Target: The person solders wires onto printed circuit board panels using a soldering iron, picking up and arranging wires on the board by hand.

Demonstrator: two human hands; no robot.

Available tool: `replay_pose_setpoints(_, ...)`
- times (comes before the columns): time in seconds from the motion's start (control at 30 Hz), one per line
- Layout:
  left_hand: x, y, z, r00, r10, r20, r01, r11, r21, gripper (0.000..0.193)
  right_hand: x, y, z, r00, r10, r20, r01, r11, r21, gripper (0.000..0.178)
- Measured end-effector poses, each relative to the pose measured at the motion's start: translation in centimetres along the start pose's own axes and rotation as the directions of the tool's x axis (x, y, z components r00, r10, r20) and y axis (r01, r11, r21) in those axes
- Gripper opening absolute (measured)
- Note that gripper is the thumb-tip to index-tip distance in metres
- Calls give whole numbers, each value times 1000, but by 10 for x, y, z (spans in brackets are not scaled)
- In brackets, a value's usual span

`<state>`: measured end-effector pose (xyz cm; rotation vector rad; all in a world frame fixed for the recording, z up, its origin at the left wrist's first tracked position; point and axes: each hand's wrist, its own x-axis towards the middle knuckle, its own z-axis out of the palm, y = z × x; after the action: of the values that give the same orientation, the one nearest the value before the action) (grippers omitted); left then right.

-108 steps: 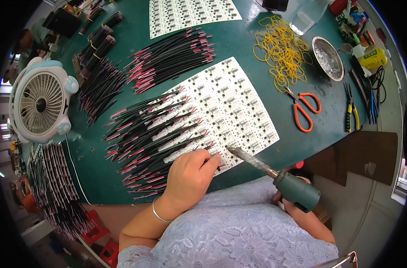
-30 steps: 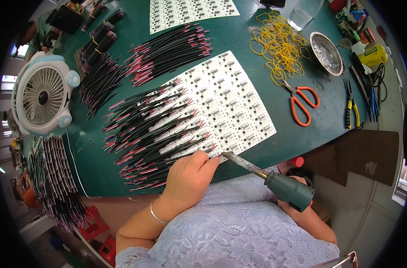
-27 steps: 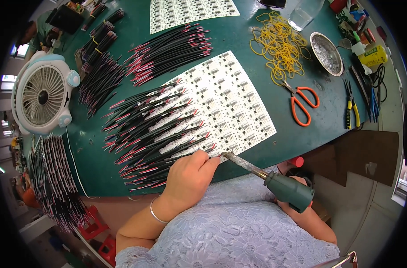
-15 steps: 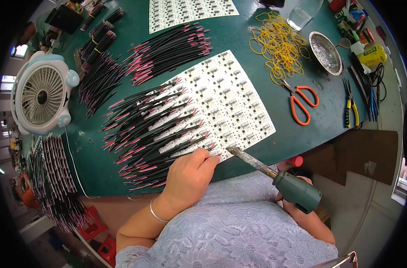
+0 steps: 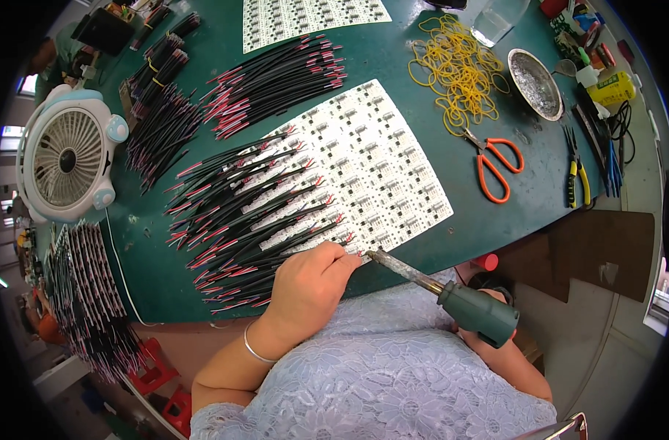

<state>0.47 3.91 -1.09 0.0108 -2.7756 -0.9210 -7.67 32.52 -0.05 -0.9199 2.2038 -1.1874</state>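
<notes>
My left hand (image 5: pixel 305 287) is closed in a pinch at the near edge of a white circuit board panel (image 5: pixel 364 158). A thin black cable's red wire end (image 5: pixel 360 254) shows just past its fingertips. My right hand (image 5: pixel 475 341), partly hidden by the handle, grips a soldering iron (image 5: pixel 480 312) with a green handle and a long metal barrel. The iron's tip touches or nearly touches the panel right beside the wire end. Several black cables (image 5: pixel 254 213) with red and white ends lie across the panel's left part, their ends in a row.
Behind the panel lie loose black cables (image 5: pixel 276 84) and another white board panel (image 5: pixel 312 22). A fan (image 5: pixel 68 159) and bundled cables (image 5: pixel 158 139) are on the left. On the right are yellow rubber bands (image 5: pixel 455 70), orange-handled scissors (image 5: pixel 496 172), a metal bowl (image 5: pixel 536 84) and yellow-black pliers (image 5: pixel 576 176).
The soldering iron has moved slightly left and down, its tip now closer to my left fingertips and the wire end. My left hand stays almost in place.
</notes>
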Motion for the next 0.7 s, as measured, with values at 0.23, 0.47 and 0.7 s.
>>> replay_pose_setpoints(0.23, 0, 0, 0, 1000, -6, 22, 5, 1000, 22, 15, 8, 4, -4, 979, -203, 23, 203, 978, -39, 21)
replay_pose_setpoints(0.47, 2, 2, -1, 999, -28, 26, 28, 999, 27, 13, 0, 3, -2, 996, -13, -88, 34, 970, 240, 14)
replay_pose_setpoints(0.7, 5, -3, -4, 998, -26, 49, 26, 1000, 3, 14, -10, 21, 1, 999, 11, 34, -13, 998, 55, 17)
